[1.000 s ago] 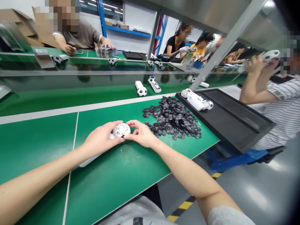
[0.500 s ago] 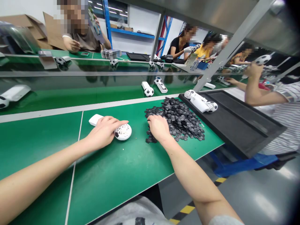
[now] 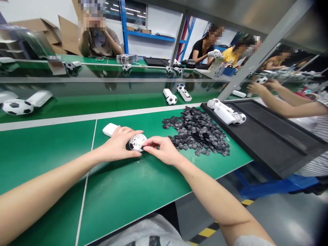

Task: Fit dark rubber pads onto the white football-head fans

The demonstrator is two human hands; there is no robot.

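Note:
My left hand (image 3: pixel 118 145) curves thumb and fingers around a white soccer-ball-shaped housing (image 3: pixel 138 139) lying on the green table. The housing has open gaps in its top and some black patches on its side. Its white handle (image 3: pixel 109 129) sticks out to the left behind my fingers. Thumb and fingertips of my right hand (image 3: pixel 164 150) pinch a small black plastic piece (image 3: pixel 142 147) against the ball's right edge. Just right of that hand spreads a heap of black plastic pieces (image 3: pixel 202 131).
A black tray (image 3: pixel 271 136) on the right bears white ball-headed units (image 3: pixel 227 114). Beyond the table's pale edge, more soccer-ball units (image 3: pixel 171 98) lie on a green conveyor (image 3: pixel 115 99). A slanted metal post (image 3: pixel 246 71) rises at right. Co-workers sit across and at right.
My right hand has moved left from the heap to the ball, bringing a black piece. My left thumb has come round the ball's near side. Another ball unit has come into view at far left.

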